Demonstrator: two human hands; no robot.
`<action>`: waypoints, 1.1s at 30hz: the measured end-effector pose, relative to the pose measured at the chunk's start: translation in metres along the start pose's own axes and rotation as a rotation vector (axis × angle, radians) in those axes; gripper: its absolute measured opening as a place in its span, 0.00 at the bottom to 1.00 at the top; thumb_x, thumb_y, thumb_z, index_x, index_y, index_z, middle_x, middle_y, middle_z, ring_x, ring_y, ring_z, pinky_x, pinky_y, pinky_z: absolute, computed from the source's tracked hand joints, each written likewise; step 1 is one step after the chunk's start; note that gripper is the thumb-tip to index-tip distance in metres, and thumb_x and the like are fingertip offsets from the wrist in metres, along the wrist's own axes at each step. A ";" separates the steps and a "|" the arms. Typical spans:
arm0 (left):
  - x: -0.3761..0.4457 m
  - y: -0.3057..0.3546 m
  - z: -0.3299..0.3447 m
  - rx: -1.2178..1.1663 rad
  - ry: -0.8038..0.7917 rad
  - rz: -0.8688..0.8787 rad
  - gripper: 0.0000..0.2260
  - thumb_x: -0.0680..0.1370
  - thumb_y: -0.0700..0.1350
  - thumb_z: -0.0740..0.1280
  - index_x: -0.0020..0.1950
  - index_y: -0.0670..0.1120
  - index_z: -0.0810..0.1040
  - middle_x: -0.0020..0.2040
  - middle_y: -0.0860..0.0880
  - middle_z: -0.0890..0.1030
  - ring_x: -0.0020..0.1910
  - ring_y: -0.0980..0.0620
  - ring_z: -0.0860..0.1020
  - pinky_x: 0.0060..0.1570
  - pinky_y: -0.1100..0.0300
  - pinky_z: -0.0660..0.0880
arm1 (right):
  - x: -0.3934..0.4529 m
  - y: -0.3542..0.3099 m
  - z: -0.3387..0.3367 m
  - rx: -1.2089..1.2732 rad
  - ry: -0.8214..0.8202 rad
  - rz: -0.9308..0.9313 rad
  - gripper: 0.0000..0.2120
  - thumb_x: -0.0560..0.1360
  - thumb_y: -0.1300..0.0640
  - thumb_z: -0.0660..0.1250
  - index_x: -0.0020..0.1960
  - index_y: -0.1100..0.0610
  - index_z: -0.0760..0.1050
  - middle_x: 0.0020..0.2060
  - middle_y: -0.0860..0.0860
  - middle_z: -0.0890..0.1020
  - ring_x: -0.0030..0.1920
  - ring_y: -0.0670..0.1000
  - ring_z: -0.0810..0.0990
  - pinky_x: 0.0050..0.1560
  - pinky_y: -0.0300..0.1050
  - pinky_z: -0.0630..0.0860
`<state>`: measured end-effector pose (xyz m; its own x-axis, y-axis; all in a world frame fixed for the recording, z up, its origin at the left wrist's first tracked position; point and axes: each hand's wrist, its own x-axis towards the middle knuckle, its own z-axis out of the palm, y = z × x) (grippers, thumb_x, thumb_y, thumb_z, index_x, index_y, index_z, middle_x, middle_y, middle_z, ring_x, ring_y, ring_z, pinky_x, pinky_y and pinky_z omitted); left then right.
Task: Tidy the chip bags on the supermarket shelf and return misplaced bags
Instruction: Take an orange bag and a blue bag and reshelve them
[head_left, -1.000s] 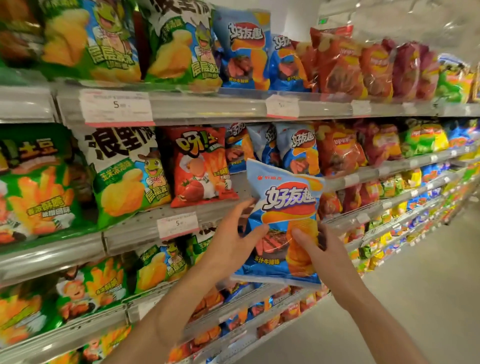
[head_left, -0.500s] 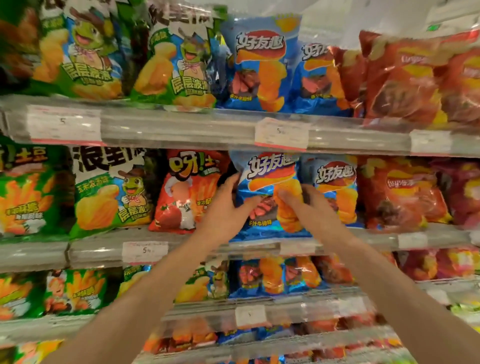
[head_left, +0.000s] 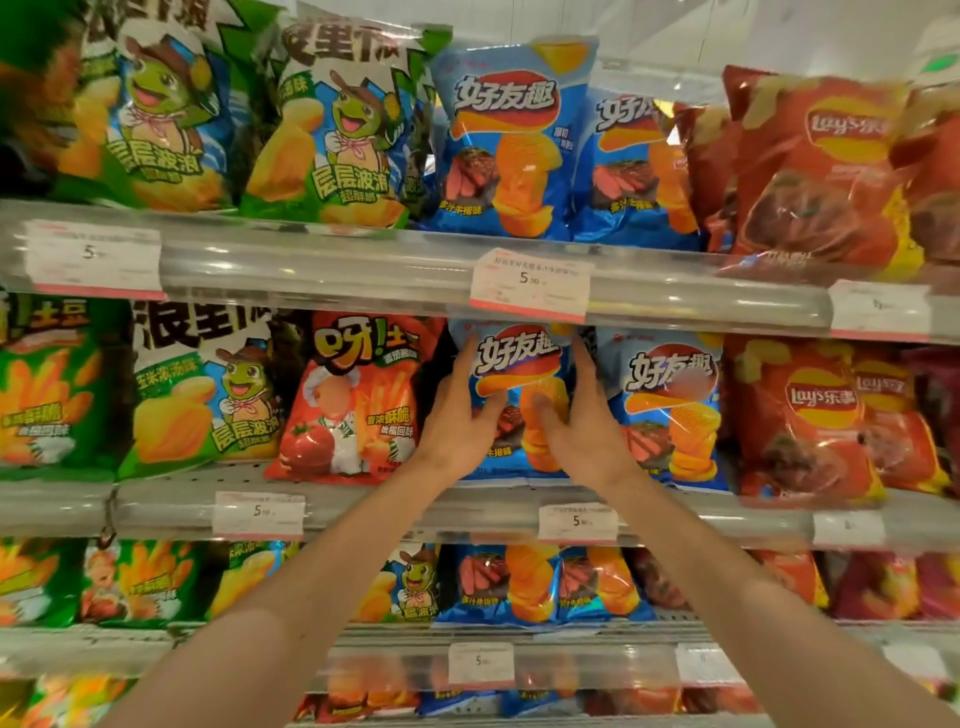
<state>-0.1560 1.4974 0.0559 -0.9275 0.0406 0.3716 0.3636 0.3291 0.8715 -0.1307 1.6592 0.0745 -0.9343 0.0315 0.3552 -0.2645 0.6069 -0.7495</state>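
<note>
A blue chip bag (head_left: 517, 364) with a steak picture stands upright on the middle shelf (head_left: 467, 506), between a red tomato-flavour bag (head_left: 353, 400) and another blue bag (head_left: 670, 410) of the same kind. My left hand (head_left: 460, 421) holds its left edge, thumb on the front. My right hand (head_left: 576, 415) holds its right edge, thumb across the printed chips. Both arms reach up from the lower part of the view.
The top shelf (head_left: 363, 265) carries green frog bags (head_left: 337, 124), blue bags (head_left: 509, 140) and red Lay's bags (head_left: 815, 171). More red Lay's bags (head_left: 810, 415) stand to the right on the middle shelf. Lower shelves hold mixed bags behind price tags (head_left: 530, 283).
The blue bag went from in front of the shelf into the middle shelf row, and both hands followed it in. The view moved closer and faces the shelves squarely.
</note>
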 end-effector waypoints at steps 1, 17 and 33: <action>0.003 -0.001 0.002 0.010 -0.005 0.012 0.33 0.81 0.45 0.66 0.80 0.63 0.52 0.71 0.53 0.69 0.66 0.57 0.72 0.64 0.60 0.73 | 0.001 -0.001 -0.002 -0.058 -0.016 -0.043 0.37 0.81 0.49 0.64 0.81 0.39 0.46 0.78 0.53 0.64 0.67 0.60 0.77 0.65 0.62 0.76; -0.004 -0.009 0.002 0.187 -0.114 0.030 0.39 0.77 0.62 0.67 0.73 0.77 0.39 0.80 0.48 0.51 0.69 0.41 0.74 0.70 0.46 0.70 | -0.012 0.017 -0.037 -0.483 0.263 -0.305 0.25 0.82 0.50 0.64 0.75 0.59 0.67 0.69 0.61 0.73 0.67 0.63 0.74 0.67 0.55 0.71; 0.001 -0.016 0.006 0.221 -0.135 0.010 0.56 0.68 0.61 0.78 0.80 0.62 0.39 0.81 0.48 0.48 0.79 0.45 0.57 0.76 0.50 0.59 | 0.005 0.082 -0.033 -0.859 0.204 -0.151 0.42 0.76 0.36 0.47 0.83 0.60 0.51 0.81 0.63 0.53 0.81 0.65 0.50 0.80 0.65 0.49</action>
<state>-0.1631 1.4982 0.0404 -0.9327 0.1654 0.3206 0.3584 0.5257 0.7715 -0.1494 1.7351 0.0329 -0.8218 -0.0061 0.5698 -0.0345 0.9986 -0.0390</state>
